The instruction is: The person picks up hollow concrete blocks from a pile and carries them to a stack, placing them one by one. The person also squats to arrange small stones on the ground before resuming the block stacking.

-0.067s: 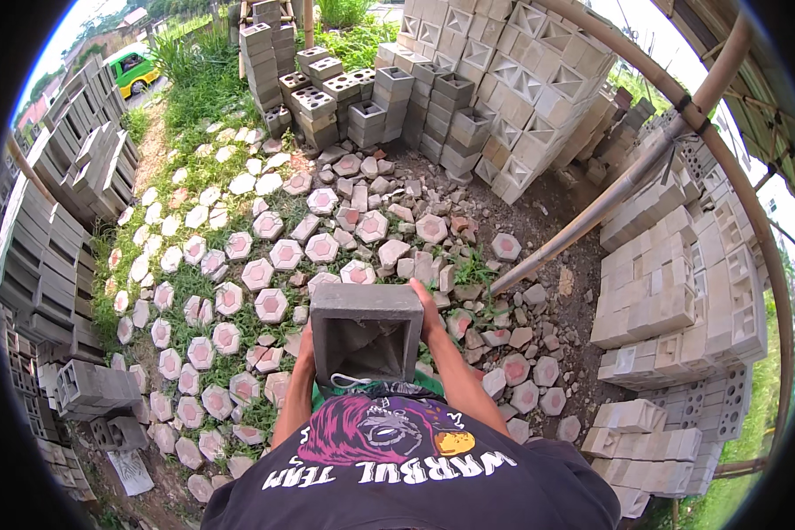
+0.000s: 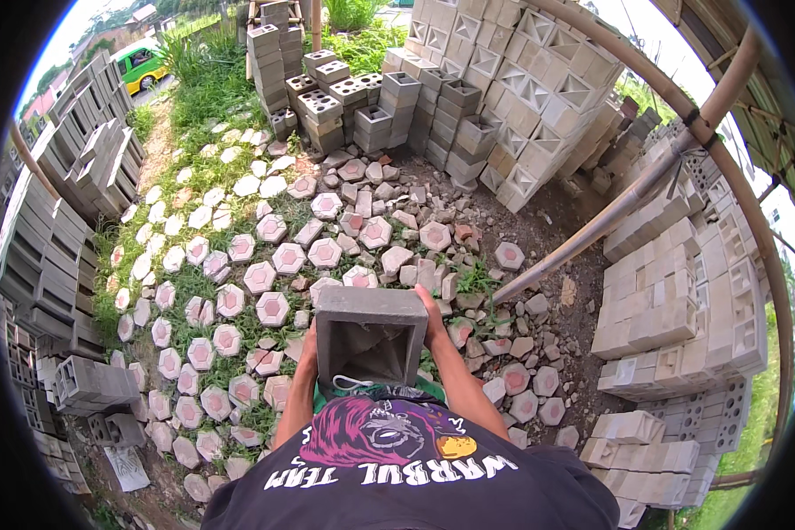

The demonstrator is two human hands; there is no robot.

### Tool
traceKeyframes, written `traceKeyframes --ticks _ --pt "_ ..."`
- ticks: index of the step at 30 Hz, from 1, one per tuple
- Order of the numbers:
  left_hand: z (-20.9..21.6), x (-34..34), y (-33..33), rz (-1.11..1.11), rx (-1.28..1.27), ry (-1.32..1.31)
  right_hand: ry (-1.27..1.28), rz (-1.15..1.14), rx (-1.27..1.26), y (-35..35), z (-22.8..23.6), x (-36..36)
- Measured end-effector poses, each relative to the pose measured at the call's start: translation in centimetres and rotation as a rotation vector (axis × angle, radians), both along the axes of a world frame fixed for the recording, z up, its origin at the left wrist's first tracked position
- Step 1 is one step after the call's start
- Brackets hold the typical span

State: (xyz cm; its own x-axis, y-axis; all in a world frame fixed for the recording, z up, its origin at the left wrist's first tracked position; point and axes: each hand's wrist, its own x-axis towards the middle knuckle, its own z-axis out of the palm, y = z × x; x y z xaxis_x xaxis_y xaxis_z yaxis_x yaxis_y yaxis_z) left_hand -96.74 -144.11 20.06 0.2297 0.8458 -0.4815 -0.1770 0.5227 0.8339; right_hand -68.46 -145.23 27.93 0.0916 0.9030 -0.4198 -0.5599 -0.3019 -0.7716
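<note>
Close in front of my body I hold a grey hollow concrete block [image 2: 373, 303], its square opening facing me. My left hand [image 2: 309, 344] is pressed against the block's left side, mostly hidden behind it. At the right side my right hand [image 2: 432, 314] grips the block, its thumb showing near the far top corner. Both forearms come up from under my dark printed shirt [image 2: 389, 459]. A white drawstring [image 2: 353, 383] shows just below the block.
Hexagonal pavers [image 2: 272, 306] lie in grass ahead and left, with broken rubble [image 2: 433, 274] beside them. Similar hollow blocks [image 2: 373, 124] stand stacked ahead. Pale block stacks [image 2: 649, 300] line the right, grey ones [image 2: 44, 265] the left. A slanting bamboo pole [image 2: 592, 231] crosses ahead right.
The surroundings have shifted slightly to the right in view, and the block sits a touch further right and lower. My grip on it stays the same.
</note>
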Motion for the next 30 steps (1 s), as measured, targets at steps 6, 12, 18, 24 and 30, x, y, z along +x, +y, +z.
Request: traceKeyframes --ticks 6,12,18,24,30 --pt "5.3 8.4 9.2 0.041 -0.094 -0.054 0.17 -0.14 -0.099 7.2 -0.5 6.8" --pt "2.0 13.0 21.6 -0.18 -0.123 0.048 0.25 -0.234 -0.069 15.0 -1.8 12.1" --pt "-0.2 19.8 34.7 -0.361 -0.086 0.174 0.222 -0.455 -0.048 23.6 -3.4 16.7" --pt "1.6 25.3 50.5 -0.532 -0.04 0.27 0.198 -0.591 -0.052 36.4 1.0 19.1" --pt "2.7 27.1 58.3 -0.529 -0.094 0.214 0.152 -0.619 -0.125 45.0 3.4 20.5"
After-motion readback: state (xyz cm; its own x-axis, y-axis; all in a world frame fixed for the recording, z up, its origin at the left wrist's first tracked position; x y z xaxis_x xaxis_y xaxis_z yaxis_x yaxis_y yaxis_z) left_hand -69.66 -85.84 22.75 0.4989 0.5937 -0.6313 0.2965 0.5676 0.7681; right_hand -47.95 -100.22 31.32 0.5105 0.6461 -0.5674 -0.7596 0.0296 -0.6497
